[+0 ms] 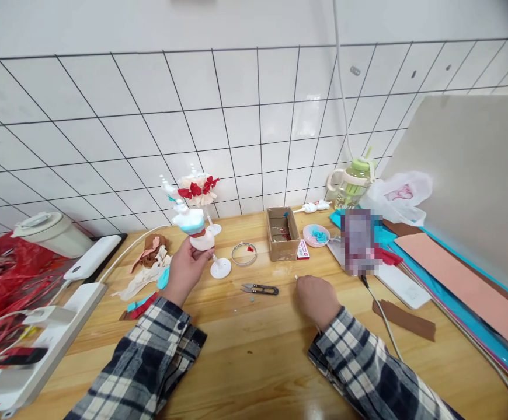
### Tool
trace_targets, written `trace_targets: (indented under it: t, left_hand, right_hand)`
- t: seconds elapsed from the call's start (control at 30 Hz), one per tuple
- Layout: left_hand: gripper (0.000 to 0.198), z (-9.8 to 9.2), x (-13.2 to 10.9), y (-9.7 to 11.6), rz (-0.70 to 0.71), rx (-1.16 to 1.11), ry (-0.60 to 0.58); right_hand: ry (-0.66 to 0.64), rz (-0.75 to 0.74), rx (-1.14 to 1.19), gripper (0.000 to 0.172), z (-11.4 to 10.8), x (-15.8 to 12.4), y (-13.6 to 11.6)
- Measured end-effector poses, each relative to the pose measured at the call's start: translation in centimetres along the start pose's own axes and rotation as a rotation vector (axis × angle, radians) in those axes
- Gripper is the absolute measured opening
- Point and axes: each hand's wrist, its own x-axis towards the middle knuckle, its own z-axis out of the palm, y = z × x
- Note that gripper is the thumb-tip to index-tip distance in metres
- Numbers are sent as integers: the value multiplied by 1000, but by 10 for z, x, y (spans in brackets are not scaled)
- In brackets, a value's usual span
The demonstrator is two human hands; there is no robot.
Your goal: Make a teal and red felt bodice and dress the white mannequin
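Left hand [187, 269] is closed around the stem of a white and blue craft flower [191, 224], held upright just above the table [254, 350]. Snips [260, 289] lie in between. Right hand [316, 299] rests on the wood with its fingers curled, can't tell if it's pinching anything.

Bright, even light; wide-angle bowing at edges, perhaps slight corner blur.

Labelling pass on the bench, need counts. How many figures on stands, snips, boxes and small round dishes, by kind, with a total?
Figures on stands: 2 (blue-white figure in the left hand, red-flower figure behind it)
Snips: 1
Cardboard box: 1
Small round dishes: 2 (clear dish, pink dish)
Total: 6
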Motion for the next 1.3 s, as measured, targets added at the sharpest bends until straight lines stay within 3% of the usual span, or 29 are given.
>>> trace_targets:
  t: [0.23,0.4,0.5,0.63,0.73,0.87,0.93,0.97,1.07,1.2,1.3]
  left_hand:
    - [43,26,-12,-36,-41,-94,-13]
    - [42,40,-13,-44,-29,-93,-21]
    - [43,38,-17,-45,-9,-34,-22]
    - [44,30,-22,-48,20,110,35]
    - [50,25,-23,-49,33,187,85]
    - [51,15,-35,-46,45,230,254]
    - [47,9,-49,-43,74,243,325]
    - [44,6,-58,-41,110,254,317]
    - [39,1,-82,-33,209,346,149]
    - [28,3,-100,-20,342,426,-22]
    - [22,6,-103,-14,418,465,-149]
  right_hand:
    - [69,50,54,24,-3,4,12]
    - [65,31,147,35,-6,8,27]
    - [0,34,163,32,-9,7,32]
    - [-175,51,83,42,-14,-3,35]
    - [-264,-60,57,28,-16,-11,38]
    - [-272,-158,111,11,-17,-16,41]
    - [-241,-204,265,20,-19,-17,41]
    - [-228,-247,381,25,-21,-17,40]
    - [-183,-344,700,29,-25,-18,34]
    - [-32,-374,811,32,-24,-16,26]
    - [-95,-431,903,40,-21,-3,25]
